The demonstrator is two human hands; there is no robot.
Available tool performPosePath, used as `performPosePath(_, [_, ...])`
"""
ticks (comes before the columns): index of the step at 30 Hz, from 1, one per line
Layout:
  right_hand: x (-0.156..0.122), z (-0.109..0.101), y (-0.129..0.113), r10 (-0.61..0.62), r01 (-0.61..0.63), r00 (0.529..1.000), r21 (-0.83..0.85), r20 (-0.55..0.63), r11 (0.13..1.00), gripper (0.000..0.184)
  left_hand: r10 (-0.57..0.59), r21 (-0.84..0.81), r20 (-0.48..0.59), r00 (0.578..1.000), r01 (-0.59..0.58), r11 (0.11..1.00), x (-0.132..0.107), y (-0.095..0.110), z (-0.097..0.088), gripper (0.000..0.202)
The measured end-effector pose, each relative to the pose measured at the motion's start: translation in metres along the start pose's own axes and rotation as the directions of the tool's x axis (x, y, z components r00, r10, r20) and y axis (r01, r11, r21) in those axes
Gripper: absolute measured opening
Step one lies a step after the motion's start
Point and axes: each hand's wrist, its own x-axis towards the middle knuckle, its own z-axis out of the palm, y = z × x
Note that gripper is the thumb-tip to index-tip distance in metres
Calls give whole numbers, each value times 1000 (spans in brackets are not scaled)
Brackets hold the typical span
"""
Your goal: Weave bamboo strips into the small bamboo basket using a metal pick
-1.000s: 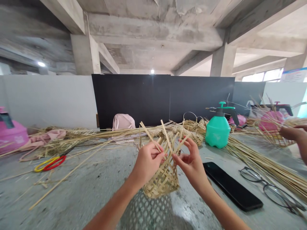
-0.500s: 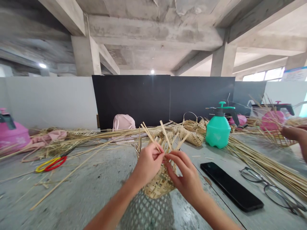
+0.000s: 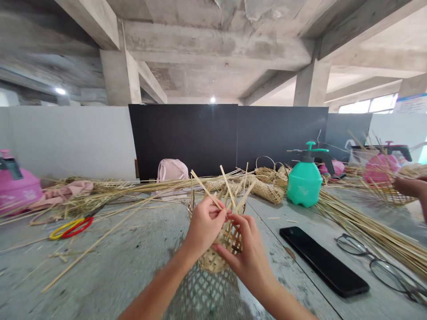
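Observation:
A half-woven bamboo basket (image 3: 213, 261) is in front of me, with loose strips standing up from its rim. My left hand (image 3: 207, 222) is closed in a pinch on a flat bamboo strip (image 3: 202, 183) that slants up and left from the rim. Against the basket's right side is my right hand (image 3: 248, 244), its fingers bent at the rim close to the left fingertips. The right thumb lies lower, on the woven wall. Both hands hide part of the rim. Under the basket, a dark lattice pattern shows on the tabletop (image 3: 133, 266).
To the right lie a black phone (image 3: 323, 261), glasses (image 3: 367, 255) and long bamboo strips (image 3: 373, 226). A green spray bottle (image 3: 303, 182) stands behind them. Scissors (image 3: 71, 228) lie left. Finished woven pieces (image 3: 267, 189) sit behind the basket. At far right another person's hand (image 3: 412, 186) touches a basket.
My right hand has shifted slightly left and its thumb has moved down onto the basket wall. The strip in my left hand leans further left, and the basket has turned a little.

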Motion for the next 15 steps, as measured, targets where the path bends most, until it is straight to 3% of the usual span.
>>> performPosePath(6, [5, 3, 0, 46, -47, 998, 17, 53, 999, 37, -84, 170, -76, 994, 96, 981, -3, 16, -6, 2])
performPosePath(11, [4, 0, -2, 48, -47, 997, -22, 60, 999, 39, -141, 203, 116, 983, 115, 972, -4, 30, -20, 18])
performPosePath(15, [8, -9, -1, -7, 15, 998, -144, 56, 989, 39, -56, 274, 178, 982, 6, 962, 0, 19, -26, 17])
